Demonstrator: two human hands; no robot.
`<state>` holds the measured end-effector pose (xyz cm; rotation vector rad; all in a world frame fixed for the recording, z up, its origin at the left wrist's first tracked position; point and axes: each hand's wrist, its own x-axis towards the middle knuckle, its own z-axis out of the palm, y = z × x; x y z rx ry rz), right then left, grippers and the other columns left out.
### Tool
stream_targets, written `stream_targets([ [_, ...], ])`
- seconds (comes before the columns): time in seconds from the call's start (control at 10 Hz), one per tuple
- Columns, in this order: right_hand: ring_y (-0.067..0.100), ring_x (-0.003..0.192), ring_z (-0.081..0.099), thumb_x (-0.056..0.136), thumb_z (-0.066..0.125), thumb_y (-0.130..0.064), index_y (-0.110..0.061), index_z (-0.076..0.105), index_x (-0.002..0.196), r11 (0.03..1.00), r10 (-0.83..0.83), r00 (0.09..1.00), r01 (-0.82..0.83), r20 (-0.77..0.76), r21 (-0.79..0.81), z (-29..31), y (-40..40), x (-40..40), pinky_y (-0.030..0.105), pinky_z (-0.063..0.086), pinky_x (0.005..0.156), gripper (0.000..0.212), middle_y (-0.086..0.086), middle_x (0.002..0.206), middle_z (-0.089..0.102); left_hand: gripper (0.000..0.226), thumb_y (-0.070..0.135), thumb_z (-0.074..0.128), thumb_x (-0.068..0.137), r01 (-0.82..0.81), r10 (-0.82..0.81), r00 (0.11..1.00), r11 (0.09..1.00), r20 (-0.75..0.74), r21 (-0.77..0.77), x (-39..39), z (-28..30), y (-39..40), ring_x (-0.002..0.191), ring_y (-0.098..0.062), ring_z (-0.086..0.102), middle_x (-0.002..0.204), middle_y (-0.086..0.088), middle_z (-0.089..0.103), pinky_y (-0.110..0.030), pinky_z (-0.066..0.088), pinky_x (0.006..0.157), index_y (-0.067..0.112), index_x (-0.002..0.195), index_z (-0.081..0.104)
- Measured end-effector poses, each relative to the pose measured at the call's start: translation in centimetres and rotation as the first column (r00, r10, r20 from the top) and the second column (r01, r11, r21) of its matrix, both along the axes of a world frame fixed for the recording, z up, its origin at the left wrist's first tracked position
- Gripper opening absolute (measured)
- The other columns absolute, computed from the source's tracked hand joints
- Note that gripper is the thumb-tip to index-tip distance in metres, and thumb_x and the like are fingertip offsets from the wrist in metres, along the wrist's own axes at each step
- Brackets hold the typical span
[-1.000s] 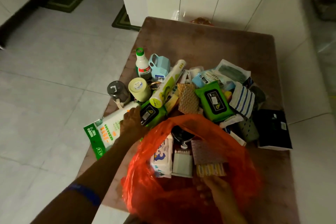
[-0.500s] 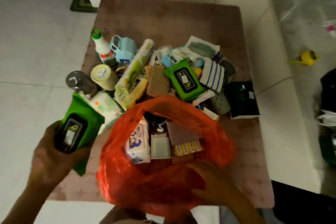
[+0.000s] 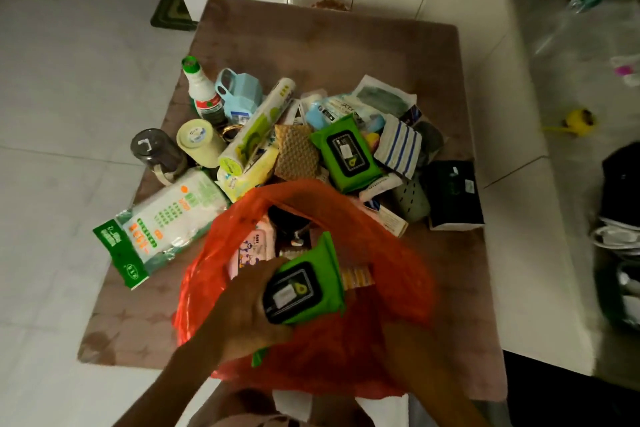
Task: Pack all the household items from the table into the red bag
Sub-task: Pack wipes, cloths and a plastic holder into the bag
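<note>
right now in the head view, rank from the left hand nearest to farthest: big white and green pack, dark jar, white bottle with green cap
1. Big white and green pack, just up-left of the left hand.
2. Dark jar, beyond the pack.
3. White bottle with green cap, at the pile's far left.

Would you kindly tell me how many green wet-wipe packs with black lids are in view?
2. One green pack is held by the left hand over the red bag; the other lies in the pile on the table. More may be buried.
</note>
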<state>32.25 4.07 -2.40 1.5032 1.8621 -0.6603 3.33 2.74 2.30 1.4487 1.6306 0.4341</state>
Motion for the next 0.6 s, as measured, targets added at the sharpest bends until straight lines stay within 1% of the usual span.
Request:
stream_targets([
  [0.1,0.031,0.097,0.065,0.093,0.049,-0.037,-0.014,0.062,0.111,0.993,-0.090,0.995,0.092,-0.033,0.075,4.1,0.0,0.8,0.037,0.051,0.078,0.032,0.018,0.106,0.066,0.095,0.048,0.077,0.054,0.181,-0.168,0.966,0.982,-0.197,0.047,3.9,-2.2,1.5,0.108,-0.020,0.055,0.121,-0.001,0.060,-0.036,0.048,0.090,0.023,0.139,0.042],
  [0.2,0.030,0.094,0.065,0.093,0.050,-0.040,-0.014,0.057,0.120,0.970,-0.198,0.977,0.207,-0.079,0.131,4.7,0.5,2.4,0.035,0.048,0.072,0.038,0.016,0.105,0.067,0.099,0.051,0.076,0.057,0.271,-0.259,0.925,0.963,-0.276,0.004,6.4,-3.3,2.6,0.108,-0.025,0.056,0.124,-0.006,0.059,-0.034,0.047,0.087,0.023,0.143,0.036],
  [0.3,0.029,0.127,0.050,0.093,0.053,-0.052,-0.020,0.022,0.152,0.893,-0.379,0.895,0.420,-0.236,0.159,5.5,0.8,4.8,0.040,0.044,0.096,0.074,0.011,0.145,0.047,0.099,0.054,0.074,0.060,0.226,-0.235,0.942,0.972,-0.240,-0.062,11.0,-4.3,4.1,0.117,-0.026,0.055,0.137,-0.003,0.054,-0.035,0.048,0.092,0.030,0.145,0.029],
  [0.4,0.023,0.138,0.038,0.089,0.058,-0.055,-0.028,0.004,0.154,0.859,-0.464,0.827,0.508,-0.318,0.068,5.1,0.9,5.3,0.034,0.035,0.106,0.089,0.001,0.156,0.031,0.099,0.061,0.068,0.064,0.164,-0.176,0.959,0.984,-0.223,-0.069,14.6,-4.8,5.1,0.124,-0.026,0.050,0.143,-0.003,0.048,-0.041,0.046,0.098,0.029,0.147,0.023],
  [0.5,0.021,0.130,0.047,0.087,0.064,-0.048,-0.031,0.005,0.154,0.852,-0.427,0.778,0.516,-0.461,0.083,5.8,1.9,4.5,0.024,0.036,0.096,0.090,0.000,0.150,0.041,0.090,0.057,0.063,0.078,0.139,-0.131,0.990,0.978,0.059,-0.156,18.1,-5.1,5.6,0.134,-0.028,0.040,0.152,-0.005,0.034,-0.046,0.040,0.106,0.031,0.150,0.016],
  [0.6,0.022,0.120,0.056,0.089,0.062,-0.042,-0.029,0.010,0.153,0.879,-0.396,0.781,0.474,-0.483,0.046,6.0,2.3,3.6,0.029,0.044,0.098,0.083,0.004,0.141,0.052,0.071,0.046,0.061,0.086,0.280,-0.271,0.960,0.945,0.071,-0.170,17.7,-5.0,5.0,0.129,-0.025,0.046,0.149,-0.004,0.039,-0.036,0.043,0.101,0.029,0.146,0.027],
])
